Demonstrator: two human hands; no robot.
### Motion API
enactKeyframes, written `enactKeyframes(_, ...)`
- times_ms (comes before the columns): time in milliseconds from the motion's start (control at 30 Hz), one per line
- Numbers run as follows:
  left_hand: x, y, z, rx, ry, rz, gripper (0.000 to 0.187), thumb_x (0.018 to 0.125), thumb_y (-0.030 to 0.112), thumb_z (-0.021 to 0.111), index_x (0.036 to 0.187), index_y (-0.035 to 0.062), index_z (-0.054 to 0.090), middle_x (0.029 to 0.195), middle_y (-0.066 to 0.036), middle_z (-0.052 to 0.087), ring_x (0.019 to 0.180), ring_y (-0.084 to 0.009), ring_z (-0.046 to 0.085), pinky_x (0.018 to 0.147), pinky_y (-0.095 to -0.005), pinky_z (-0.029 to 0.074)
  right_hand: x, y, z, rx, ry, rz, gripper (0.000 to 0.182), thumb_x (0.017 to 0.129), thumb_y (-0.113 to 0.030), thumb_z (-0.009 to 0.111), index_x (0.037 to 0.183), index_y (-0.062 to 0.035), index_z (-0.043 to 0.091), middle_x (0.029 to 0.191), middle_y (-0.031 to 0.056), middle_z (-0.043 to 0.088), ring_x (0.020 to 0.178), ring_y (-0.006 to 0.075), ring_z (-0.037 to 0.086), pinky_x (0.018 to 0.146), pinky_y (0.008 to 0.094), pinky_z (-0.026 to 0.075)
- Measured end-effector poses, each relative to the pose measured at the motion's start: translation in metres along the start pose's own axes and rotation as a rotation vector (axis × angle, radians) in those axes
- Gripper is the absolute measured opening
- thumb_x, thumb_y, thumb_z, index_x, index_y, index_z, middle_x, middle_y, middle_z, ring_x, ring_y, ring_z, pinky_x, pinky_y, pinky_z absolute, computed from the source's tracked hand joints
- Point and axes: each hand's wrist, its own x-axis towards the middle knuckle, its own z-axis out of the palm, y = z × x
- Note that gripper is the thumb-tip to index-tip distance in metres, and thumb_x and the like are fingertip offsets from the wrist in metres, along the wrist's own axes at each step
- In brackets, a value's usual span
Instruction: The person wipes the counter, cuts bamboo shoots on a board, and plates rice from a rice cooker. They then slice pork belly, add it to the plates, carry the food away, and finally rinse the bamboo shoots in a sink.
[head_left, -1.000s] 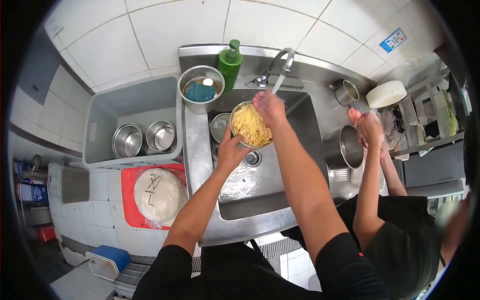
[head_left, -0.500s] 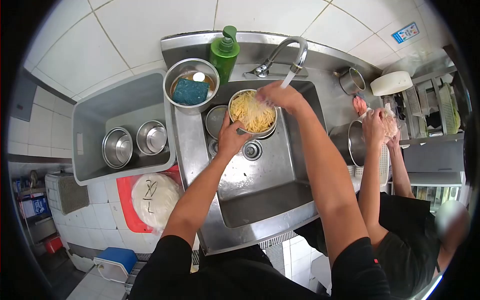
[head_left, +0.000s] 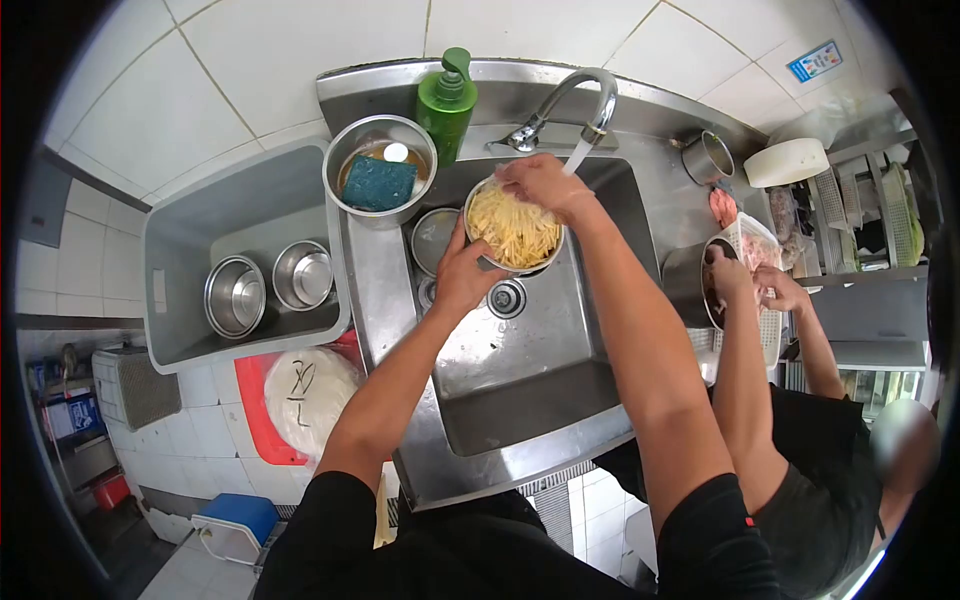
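A steel bowl [head_left: 493, 262] full of pale yellow shredded strips [head_left: 515, 232] is held over the steel sink [head_left: 530, 380]. My left hand [head_left: 463, 274] grips the bowl's near left rim. My right hand [head_left: 540, 182] rests on the strips at the bowl's far edge, fingers bent into them. Water runs from the faucet [head_left: 585, 100] just right of that hand.
A green soap dispenser [head_left: 446, 100] and a steel bowl with a blue sponge [head_left: 379, 183] stand at the sink's back left. A grey tub [head_left: 190, 230] holds two steel bowls. Another bowl [head_left: 432, 240] lies in the sink. At right, a co-worker's hands [head_left: 750, 282] work over a pot [head_left: 690, 285].
My right hand has shifted left from under the water stream onto the strips. The bowl has stayed over the drain. The co-worker's hands have dropped to the pot.
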Motion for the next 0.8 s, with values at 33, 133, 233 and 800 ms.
enactKeyframes(33,0.0,-0.001,0.0,0.006,0.0,-0.009,0.037,0.064,0.022,0.092,0.083,0.0056,0.065,0.162,-0.025,0.025,0.141,-0.0399,0.043,0.11,-0.0394,0.042,-0.001,-0.001,-0.002,0.027,-0.043,0.032,0.038,0.089,-0.037,0.063,0.094,-0.0023,0.076,0.085,0.0138,0.074,0.078,0.0217,0.07,0.075,0.035,0.054)
enactKeyframes(133,-0.002,-0.002,-0.001,0.004,0.015,-0.004,0.038,0.064,0.022,0.092,0.084,0.006,0.064,0.162,-0.025,0.025,0.141,-0.0397,0.042,0.111,-0.0396,0.041,-0.005,0.004,-0.017,-0.055,-0.082,0.076,0.04,0.091,-0.039,0.061,0.1,-0.003,0.076,0.087,0.0158,0.074,0.082,0.0269,0.071,0.076,0.0361,0.055)
enactKeyframes(233,-0.006,0.002,-0.01,0.008,0.043,0.008,0.038,0.064,0.022,0.092,0.084,0.0064,0.064,0.162,-0.024,0.025,0.141,-0.0396,0.043,0.111,-0.0398,0.042,-0.022,0.002,-0.01,-0.22,-0.064,0.011,0.042,0.094,-0.04,0.058,0.11,-0.0052,0.074,0.098,0.0173,0.073,0.093,0.0323,0.07,0.083,0.0389,0.054)
enactKeyframes(800,-0.007,0.022,-0.021,-0.029,0.039,0.022,0.033,0.061,0.012,0.091,0.08,0.0061,0.064,0.161,-0.021,0.031,0.139,-0.0366,0.047,0.11,-0.0401,0.044,-0.067,0.042,0.061,-0.822,0.175,-0.389,0.06,0.101,-0.048,0.048,0.153,-0.0184,0.04,0.16,0.0177,0.032,0.144,0.0447,0.033,0.116,0.0575,0.027)
